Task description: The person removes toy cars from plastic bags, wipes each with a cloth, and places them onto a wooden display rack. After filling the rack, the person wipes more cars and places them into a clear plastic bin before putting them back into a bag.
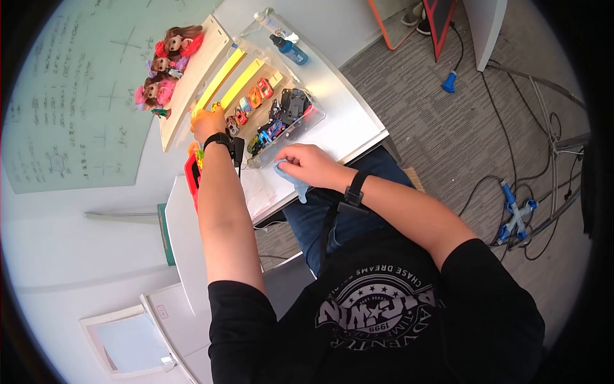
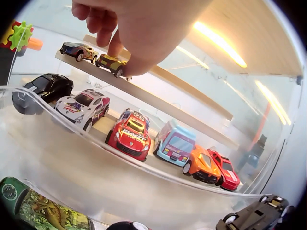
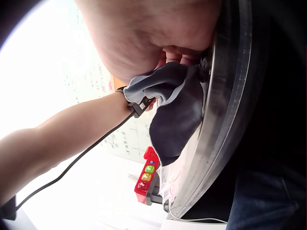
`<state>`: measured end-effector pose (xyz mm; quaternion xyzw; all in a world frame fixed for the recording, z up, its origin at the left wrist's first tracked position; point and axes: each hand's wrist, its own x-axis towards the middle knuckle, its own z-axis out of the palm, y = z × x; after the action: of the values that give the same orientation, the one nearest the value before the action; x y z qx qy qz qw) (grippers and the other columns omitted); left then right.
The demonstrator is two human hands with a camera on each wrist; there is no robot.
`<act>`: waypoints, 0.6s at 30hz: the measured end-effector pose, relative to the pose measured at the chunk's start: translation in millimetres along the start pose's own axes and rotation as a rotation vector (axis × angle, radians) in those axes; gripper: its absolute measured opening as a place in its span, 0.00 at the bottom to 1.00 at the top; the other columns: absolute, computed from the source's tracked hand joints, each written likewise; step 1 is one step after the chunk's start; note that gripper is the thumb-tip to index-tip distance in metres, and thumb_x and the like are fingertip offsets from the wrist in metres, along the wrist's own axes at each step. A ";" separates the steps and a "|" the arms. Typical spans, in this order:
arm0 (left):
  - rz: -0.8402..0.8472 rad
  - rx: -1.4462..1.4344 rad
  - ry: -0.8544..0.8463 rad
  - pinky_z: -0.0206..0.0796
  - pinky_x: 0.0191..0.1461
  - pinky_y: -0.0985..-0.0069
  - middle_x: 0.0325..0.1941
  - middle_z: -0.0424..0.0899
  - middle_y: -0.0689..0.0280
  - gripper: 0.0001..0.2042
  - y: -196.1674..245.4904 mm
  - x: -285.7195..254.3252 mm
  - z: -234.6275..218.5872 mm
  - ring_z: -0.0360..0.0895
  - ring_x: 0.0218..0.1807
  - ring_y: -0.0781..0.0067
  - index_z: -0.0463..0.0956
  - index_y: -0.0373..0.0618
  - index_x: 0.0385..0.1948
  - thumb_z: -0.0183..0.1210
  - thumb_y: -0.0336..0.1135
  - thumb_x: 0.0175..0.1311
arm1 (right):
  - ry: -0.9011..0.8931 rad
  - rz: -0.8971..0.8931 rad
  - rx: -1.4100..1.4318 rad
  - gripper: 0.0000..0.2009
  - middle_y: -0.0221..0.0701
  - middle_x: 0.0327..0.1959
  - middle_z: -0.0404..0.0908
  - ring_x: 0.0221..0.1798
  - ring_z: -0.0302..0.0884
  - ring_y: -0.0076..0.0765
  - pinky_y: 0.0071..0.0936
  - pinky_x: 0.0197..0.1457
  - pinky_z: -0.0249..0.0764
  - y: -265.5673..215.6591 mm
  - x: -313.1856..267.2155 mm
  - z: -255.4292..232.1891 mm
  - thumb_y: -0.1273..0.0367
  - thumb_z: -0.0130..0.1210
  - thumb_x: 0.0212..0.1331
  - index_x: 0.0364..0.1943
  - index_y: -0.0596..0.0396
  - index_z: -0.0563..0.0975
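Observation:
In the left wrist view my left hand point(image 2: 148, 31) pinches a small yellow toy car point(image 2: 109, 62) at the upper wooden ledge point(image 2: 153, 93), beside a dark patterned car point(image 2: 78, 51). The head view has this hand point(image 1: 208, 124) at the near end of the yellow strips. Bunched in my right hand point(image 1: 311, 166), at the desk's front edge, is a blue-grey cloth point(image 1: 298, 184). Its folds hang below the curled fingers of that hand point(image 3: 153, 33) in the right wrist view, where the cloth point(image 3: 177, 115) partly hides the fingertips.
A row of toy cars, with a red one point(image 2: 130, 136) among them, stands on the lower step. Dark vehicles point(image 1: 293, 105) fill a clear bin point(image 1: 313, 121). Dolls point(image 1: 160, 91) sit behind the board; a blue bottle point(image 1: 291, 51) stands at the far end. A red toy point(image 3: 146, 177) is nearby.

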<state>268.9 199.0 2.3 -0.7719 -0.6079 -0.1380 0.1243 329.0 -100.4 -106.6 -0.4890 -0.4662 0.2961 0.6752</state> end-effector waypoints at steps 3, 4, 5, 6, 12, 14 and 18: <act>-0.025 -0.029 0.008 0.74 0.63 0.51 0.57 0.83 0.48 0.24 8.3 -11.9 -22.7 0.79 0.62 0.43 0.84 0.43 0.47 0.63 0.55 0.63 | 0.012 -0.035 -0.038 0.10 0.32 0.29 0.82 0.29 0.76 0.25 0.27 0.36 0.75 2.4 0.1 0.5 0.68 0.64 0.67 0.46 0.58 0.84; -0.030 -0.051 0.031 0.73 0.65 0.51 0.57 0.83 0.48 0.23 9.5 -16.5 -28.2 0.78 0.63 0.41 0.83 0.42 0.48 0.62 0.53 0.64 | 0.010 -0.033 -0.038 0.10 0.32 0.29 0.82 0.29 0.76 0.25 0.27 0.36 0.75 0.9 -0.4 0.4 0.68 0.64 0.67 0.46 0.58 0.84; -0.032 -0.051 0.029 0.73 0.65 0.51 0.57 0.83 0.48 0.23 -1.5 -3.7 -14.2 0.78 0.63 0.41 0.83 0.42 0.48 0.62 0.53 0.64 | 0.005 -0.006 -0.035 0.10 0.35 0.31 0.83 0.32 0.80 0.32 0.31 0.38 0.76 -2.8 -0.4 -1.0 0.67 0.63 0.65 0.45 0.58 0.84; 0.019 -0.077 0.092 0.72 0.67 0.53 0.58 0.83 0.44 0.22 -22.2 22.1 10.8 0.79 0.63 0.43 0.82 0.43 0.52 0.61 0.48 0.63 | 0.000 0.022 -0.031 0.10 0.38 0.32 0.84 0.35 0.83 0.38 0.34 0.41 0.78 -5.8 -0.3 -1.9 0.66 0.63 0.64 0.44 0.57 0.84; 0.322 -0.188 0.043 0.69 0.70 0.57 0.59 0.82 0.40 0.23 -64.6 51.4 20.1 0.78 0.64 0.41 0.78 0.43 0.62 0.58 0.31 0.62 | -0.022 0.047 -0.029 0.11 0.38 0.32 0.84 0.35 0.83 0.39 0.34 0.42 0.78 -6.7 -0.1 -0.7 0.66 0.63 0.64 0.45 0.57 0.84; 0.313 -0.219 -0.123 0.68 0.71 0.58 0.61 0.82 0.40 0.26 -65.9 53.4 17.6 0.77 0.67 0.41 0.75 0.42 0.66 0.60 0.30 0.63 | -0.025 0.047 -0.029 0.11 0.38 0.32 0.84 0.35 0.83 0.39 0.34 0.42 0.78 -7.8 -0.3 -1.4 0.66 0.63 0.64 0.45 0.57 0.84; 0.335 -0.155 -0.157 0.68 0.70 0.58 0.62 0.81 0.40 0.26 -59.4 48.8 12.7 0.78 0.66 0.42 0.75 0.43 0.67 0.59 0.31 0.64 | -0.030 0.062 -0.030 0.11 0.38 0.33 0.84 0.35 0.83 0.39 0.34 0.42 0.78 -9.9 -0.5 -2.6 0.65 0.63 0.64 0.45 0.57 0.84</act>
<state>222.8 261.3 9.7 -0.8779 -0.4665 -0.1010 0.0379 330.6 -105.3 -97.8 -0.5089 -0.4651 0.3172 0.6512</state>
